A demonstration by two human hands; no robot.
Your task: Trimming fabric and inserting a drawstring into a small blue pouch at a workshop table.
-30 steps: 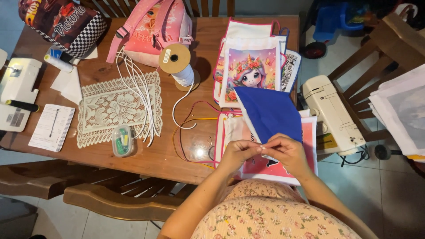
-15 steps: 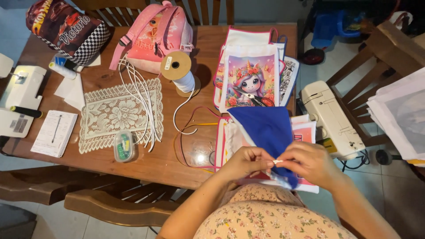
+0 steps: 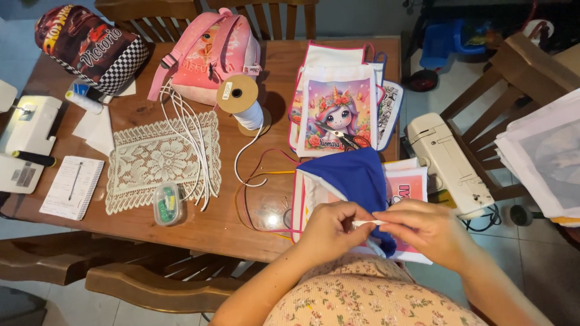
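My left hand (image 3: 334, 228) and my right hand (image 3: 424, 230) meet at the near edge of the wooden table (image 3: 199, 226). Both pinch a thin white cord (image 3: 370, 223) stretched between their fingertips. The cord lies at the near corner of a blue fabric bag (image 3: 353, 178), which rests on a pink-trimmed printed bag (image 3: 406, 187). The blue bag's near tip hangs down between my hands.
A stack of printed cartoon bags (image 3: 338, 111) with scissors (image 3: 350, 140) on it lies beyond. A spool of white cord (image 3: 241, 102), loose cords (image 3: 193, 145), lace doily (image 3: 157, 160), small clear box (image 3: 167, 204), pink backpack (image 3: 208, 51), notepad (image 3: 72, 187) and two sewing machines (image 3: 450, 163) (image 3: 24, 142) surround it.
My hands have shifted to the right and nearer to me. The blue bag has been drawn toward the table edge, and the white cord now shows between my fingertips.
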